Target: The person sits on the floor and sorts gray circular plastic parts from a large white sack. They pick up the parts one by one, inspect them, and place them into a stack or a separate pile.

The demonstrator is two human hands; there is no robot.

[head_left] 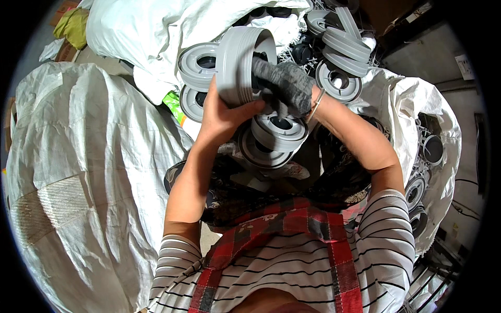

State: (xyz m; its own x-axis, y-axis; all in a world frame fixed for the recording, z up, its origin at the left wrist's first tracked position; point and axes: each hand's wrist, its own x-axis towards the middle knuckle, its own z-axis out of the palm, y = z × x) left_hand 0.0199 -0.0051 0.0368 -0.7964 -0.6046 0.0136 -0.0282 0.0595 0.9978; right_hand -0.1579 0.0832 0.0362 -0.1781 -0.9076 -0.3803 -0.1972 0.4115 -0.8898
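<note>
My bare left hand (pixel 223 115) grips a large, flanged grey plastic ring (pixel 232 65) from below and the left, its thumb across the lower edge. The ring is tilted, with its opening facing right. My right hand (pixel 287 86), in a grey glove, reaches into that opening with bent fingers. Whatever the gloved fingers hold, if anything, is hidden against the dark inside. Just below both hands, between my knees, sits a stack of similar grey plastic parts (pixel 279 136) with round center holes. Two more grey discs (pixel 198 65) lie stacked beyond my left hand.
A big white woven sack (pixel 99 182) stands at my left, another white sack (pixel 172 41) ahead. Several grey rings (pixel 347 49) are piled at the far right. An open white sack (pixel 443 115) on the right holds grey and black parts. A wall (pixel 443 57) rises beyond.
</note>
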